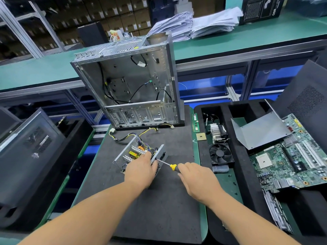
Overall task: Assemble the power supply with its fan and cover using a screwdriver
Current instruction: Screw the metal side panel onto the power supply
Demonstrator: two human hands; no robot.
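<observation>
head view, nearest first: two bare forearms reach out over a dark foam mat. the left hand lies on the open power supply, fingers curled over its near edge and clasping it. the right hand is clenched around the yellow-and-black handle of a screwdriver, whose metal shaft runs up and left to the supply's grey end plate, beside the black mains socket. the supply sits on the mat with its top uncovered, showing yellow components and silver heat sinks; its yellow and black cable bundle trails away toward the back.

right of the mat, a black foam tray holds a black fan, lying flat and well apart from the supply, with a finned heatsink just behind it, a cpu chip and a green ram stick. a bent grey metal cover rests partly on a green motherboard. writing on these parts is too small to read.

farther back, an empty steel pc case stands upright, side open. behind it, on a green shelf, lie stacks of papers and a dark printed box; its lettering is upside down and not clearly legible.
</observation>
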